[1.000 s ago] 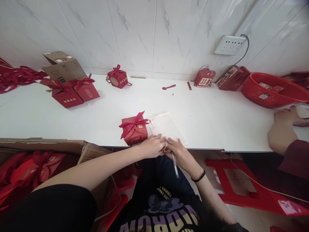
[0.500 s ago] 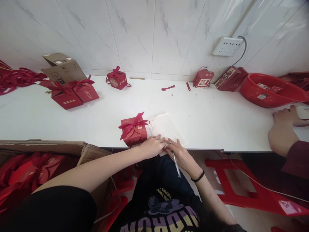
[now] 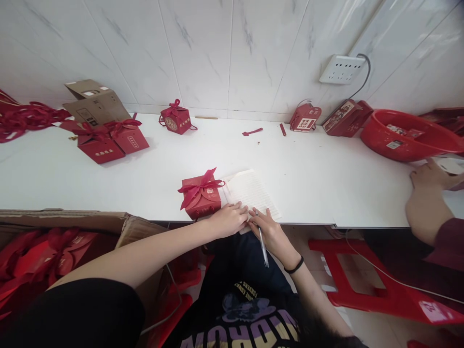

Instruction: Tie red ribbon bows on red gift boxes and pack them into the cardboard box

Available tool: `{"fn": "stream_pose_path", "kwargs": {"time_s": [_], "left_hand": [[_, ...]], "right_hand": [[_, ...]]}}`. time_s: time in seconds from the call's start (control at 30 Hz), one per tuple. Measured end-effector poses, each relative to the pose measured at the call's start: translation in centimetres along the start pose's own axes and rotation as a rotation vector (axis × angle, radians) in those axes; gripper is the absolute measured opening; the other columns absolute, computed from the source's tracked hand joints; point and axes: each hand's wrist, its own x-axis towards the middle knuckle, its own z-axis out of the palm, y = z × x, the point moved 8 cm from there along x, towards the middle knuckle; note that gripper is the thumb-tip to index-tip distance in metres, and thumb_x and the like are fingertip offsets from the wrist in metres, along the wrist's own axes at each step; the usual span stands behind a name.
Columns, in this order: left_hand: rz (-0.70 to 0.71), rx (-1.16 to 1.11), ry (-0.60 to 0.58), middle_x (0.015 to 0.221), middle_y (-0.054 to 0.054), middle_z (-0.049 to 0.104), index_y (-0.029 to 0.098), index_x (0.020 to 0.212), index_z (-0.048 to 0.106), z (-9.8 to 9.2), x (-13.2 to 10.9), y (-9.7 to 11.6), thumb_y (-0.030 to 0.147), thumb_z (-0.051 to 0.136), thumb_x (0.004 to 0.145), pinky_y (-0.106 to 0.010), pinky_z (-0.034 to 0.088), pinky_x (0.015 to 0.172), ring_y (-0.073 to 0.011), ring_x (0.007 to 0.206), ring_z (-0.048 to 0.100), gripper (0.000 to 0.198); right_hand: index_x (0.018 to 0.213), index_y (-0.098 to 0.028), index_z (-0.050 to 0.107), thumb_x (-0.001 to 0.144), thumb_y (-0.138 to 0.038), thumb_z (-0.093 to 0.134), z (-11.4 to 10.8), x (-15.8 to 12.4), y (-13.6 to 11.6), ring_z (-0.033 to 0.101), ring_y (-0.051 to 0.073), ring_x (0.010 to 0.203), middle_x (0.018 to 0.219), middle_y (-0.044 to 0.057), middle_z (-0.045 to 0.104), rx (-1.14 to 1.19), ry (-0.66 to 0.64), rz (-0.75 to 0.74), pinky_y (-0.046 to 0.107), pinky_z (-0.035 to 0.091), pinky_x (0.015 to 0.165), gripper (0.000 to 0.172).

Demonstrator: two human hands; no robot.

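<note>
A lined notebook (image 3: 250, 191) lies at the front edge of the white table. My left hand (image 3: 230, 220) rests on its lower left part, fingers stretched out, holding nothing. Closed around a clear pen (image 3: 263, 246), my right hand (image 3: 267, 231) sits at the notebook's lower edge, its fingertips close to those of my left hand. The pen's back end points down toward my lap, and its tip is hidden by my fingers. Just left of the notebook stands a red gift box (image 3: 201, 195) with a ribbon bow on top.
Several red boxes (image 3: 105, 145) stand at the table's back left, near a brown carton (image 3: 96, 104). A red basin (image 3: 402, 140) is at the right, beside another person's hand (image 3: 431, 175). Below left, an open cardboard box (image 3: 125, 229) holds red boxes.
The pen's back end has shifted slightly to the left with my right hand. At the right, the other person's hand has moved a little. My left hand has stayed in place.
</note>
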Motion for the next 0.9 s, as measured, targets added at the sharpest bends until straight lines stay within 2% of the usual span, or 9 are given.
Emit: {"fn": "stream_pose_path", "kwargs": {"time_s": [0.23,0.43,0.67,0.8,0.9], "left_hand": [[0.010,0.007,0.045,0.117,-0.010,0.060,0.013,0.098,0.062,-0.16,0.00,0.03,0.024,0.047,0.089,-0.040,0.048,0.089,-0.0289,0.115,0.051,0.021],[0.003,-0.004,0.082,0.116,-0.011,0.061,0.015,0.097,0.063,-0.33,-0.02,-0.03,0.025,0.044,0.091,-0.040,0.049,0.087,-0.0273,0.113,0.052,0.023],[-0.012,-0.017,-0.015,0.122,-0.012,0.057,0.013,0.099,0.063,-0.46,0.02,0.03,0.028,0.043,0.090,-0.039,0.046,0.092,-0.0278,0.116,0.051,0.027],[-0.004,-0.029,-0.060,0.125,-0.014,0.055,0.011,0.104,0.060,-0.44,-0.10,0.08,0.034,0.051,0.085,-0.041,0.044,0.094,-0.0308,0.118,0.048,0.032],[0.017,-0.033,-0.105,0.128,-0.018,0.051,0.009,0.110,0.057,-0.06,-0.20,0.18,0.037,0.063,0.075,-0.043,0.043,0.094,-0.0341,0.121,0.044,0.045]], "right_hand": [[0.090,-0.016,0.056,0.095,-0.018,0.038,-0.02,-0.33,-0.16,0.053,0.026,0.114,0.112,0.017,0.062,-0.073,0.118,-0.023,0.060,0.033,0.099,0.019],[0.102,-0.017,0.054,0.094,-0.018,0.039,-0.09,-0.44,-0.12,0.051,0.027,0.116,0.114,0.017,0.061,-0.028,0.091,-0.062,0.062,0.034,0.098,0.017],[0.094,-0.018,0.056,0.093,-0.015,0.039,0.00,-0.25,-0.07,0.050,0.028,0.117,0.113,0.017,0.061,0.001,0.065,-0.026,0.063,0.031,0.099,0.017],[0.091,-0.019,0.057,0.091,-0.016,0.041,0.07,-0.24,-0.02,0.048,0.029,0.118,0.116,0.016,0.060,0.022,0.047,-0.010,0.064,0.028,0.099,0.017],[0.087,-0.018,0.059,0.091,-0.015,0.041,0.32,-0.35,-0.06,0.049,0.032,0.117,0.117,0.016,0.059,0.021,0.072,-0.015,0.067,0.026,0.098,0.018]]}}
